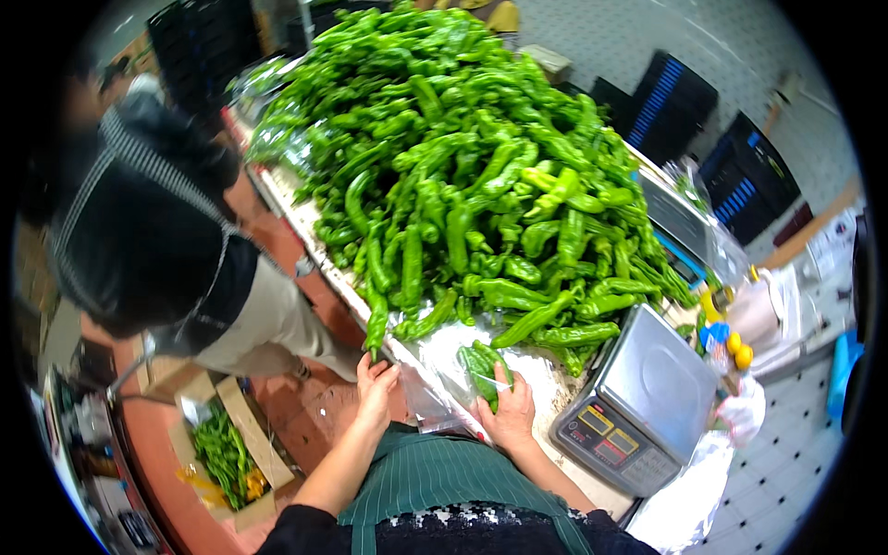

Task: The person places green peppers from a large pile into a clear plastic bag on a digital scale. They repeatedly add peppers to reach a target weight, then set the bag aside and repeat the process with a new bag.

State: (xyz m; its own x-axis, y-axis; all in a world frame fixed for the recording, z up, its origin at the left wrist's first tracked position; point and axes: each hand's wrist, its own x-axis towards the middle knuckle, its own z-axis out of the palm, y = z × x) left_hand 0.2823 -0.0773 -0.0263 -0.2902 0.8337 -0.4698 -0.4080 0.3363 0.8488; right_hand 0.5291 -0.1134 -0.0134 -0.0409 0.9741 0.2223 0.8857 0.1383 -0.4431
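A large heap of long green peppers (444,180) covers most of the table in front of me. At the heap's near left edge, my left hand (375,392) has its fingertips at the stem end of one green pepper (377,320), which hangs over the table's rim. My right hand (512,411) grips a clear plastic bag (485,388) with a few green peppers (479,364) inside, at the table's near edge. The bag's loose end (431,402) spreads left towards my left hand. Close on the right of my right hand stands a digital scale (649,388) with a bare metal plate.
A co-worker (152,243) in dark clothing leans in at the left of the table. On the floor is an open cardboard box (257,437) holding green peppers. Black crates (669,104) stand behind at right. A second flat device (676,211) lies beside the heap.
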